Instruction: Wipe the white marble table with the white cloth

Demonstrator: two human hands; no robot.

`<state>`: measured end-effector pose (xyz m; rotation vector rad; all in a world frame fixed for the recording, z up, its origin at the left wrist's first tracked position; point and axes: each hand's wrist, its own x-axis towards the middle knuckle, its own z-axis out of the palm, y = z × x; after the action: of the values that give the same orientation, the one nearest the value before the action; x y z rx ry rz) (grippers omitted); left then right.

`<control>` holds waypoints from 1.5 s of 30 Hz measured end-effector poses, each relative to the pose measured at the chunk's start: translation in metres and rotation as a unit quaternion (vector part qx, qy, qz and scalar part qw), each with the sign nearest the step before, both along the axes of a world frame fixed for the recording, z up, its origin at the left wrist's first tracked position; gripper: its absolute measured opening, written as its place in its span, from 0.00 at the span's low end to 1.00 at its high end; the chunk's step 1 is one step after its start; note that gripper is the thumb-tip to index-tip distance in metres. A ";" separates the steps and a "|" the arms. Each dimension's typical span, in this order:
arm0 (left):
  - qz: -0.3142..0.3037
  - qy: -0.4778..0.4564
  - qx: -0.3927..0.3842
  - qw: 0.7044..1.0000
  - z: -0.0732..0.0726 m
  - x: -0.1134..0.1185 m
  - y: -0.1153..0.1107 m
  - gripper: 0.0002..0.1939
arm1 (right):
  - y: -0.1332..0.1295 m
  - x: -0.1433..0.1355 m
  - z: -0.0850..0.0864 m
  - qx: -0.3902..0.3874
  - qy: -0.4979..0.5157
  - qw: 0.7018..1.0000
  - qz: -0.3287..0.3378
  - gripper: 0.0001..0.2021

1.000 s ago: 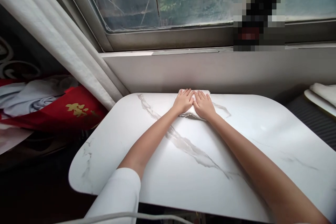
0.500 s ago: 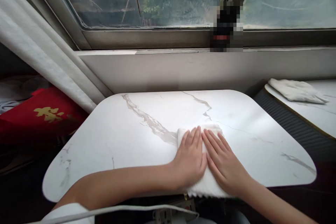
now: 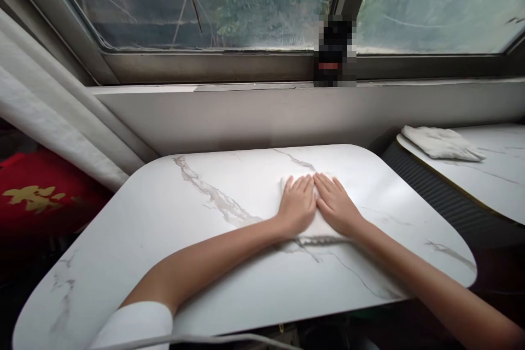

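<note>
A folded white cloth [image 3: 324, 225] lies flat on the white, marble-patterned table [image 3: 147, 219], right of its middle. My left hand [image 3: 297, 205] rests palm down on the cloth's left part, fingers stretched forward. Beside it, my right hand [image 3: 336, 203] presses flat on the right part, its fingers also extended. The fingertips of both hands meet or nearly meet near the cloth's far edge. Neither hand grips the cloth. Most of the cloth is hidden under my hands; its near edge shows between and below them.
A second table [image 3: 500, 175] at the right bears another white cloth [image 3: 443, 144]. Behind the table are a wall and a window [image 3: 262, 5]. A pale curtain [image 3: 57, 104] and a red cloth item with gold marks [image 3: 53, 197] are at the left. A pale cable [image 3: 229, 337] crosses the bottom.
Both hands and the cloth under them have moved forward, away from the table's near edge. The camera view has shifted, so the tables appear further left.
</note>
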<state>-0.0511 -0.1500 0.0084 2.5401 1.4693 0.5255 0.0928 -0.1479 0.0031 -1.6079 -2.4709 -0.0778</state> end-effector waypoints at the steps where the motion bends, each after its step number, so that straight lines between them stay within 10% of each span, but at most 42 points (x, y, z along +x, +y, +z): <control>1: 0.010 0.007 0.022 1.000 -0.002 0.001 0.020 0.24 | 0.021 -0.003 0.001 -0.001 0.000 1.000 -0.007 0.27; 7: 0.058 0.058 0.054 0.995 -0.003 0.009 0.120 0.24 | 0.122 -0.007 0.003 -0.001 0.003 0.999 -0.032 0.26; 14: 0.065 0.064 0.065 0.994 -0.004 0.038 0.156 0.25 | 0.157 0.024 0.000 0.004 0.026 0.999 -0.033 0.26; 21: 0.037 0.050 0.064 0.996 -0.006 0.073 0.114 0.26 | 0.107 0.065 -0.006 0.035 0.005 0.999 -0.029 0.27; 34: -0.113 0.040 0.053 0.991 0.006 0.116 -0.072 0.30 | -0.106 0.133 -0.007 0.070 0.034 0.997 0.015 0.28; 39: -0.142 0.025 0.034 0.989 0.005 0.148 -0.066 0.31 | -0.105 0.168 -0.015 0.043 0.033 0.997 -0.049 0.27; 45: -0.099 0.015 0.028 0.995 -0.001 0.173 0.012 0.29 | -0.014 0.178 -0.010 0.018 0.014 0.994 -0.104 0.26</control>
<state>0.1218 -0.1378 0.0077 2.7089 1.2090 0.5052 0.2706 -0.1615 -0.0066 -1.8319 -2.2597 -0.1284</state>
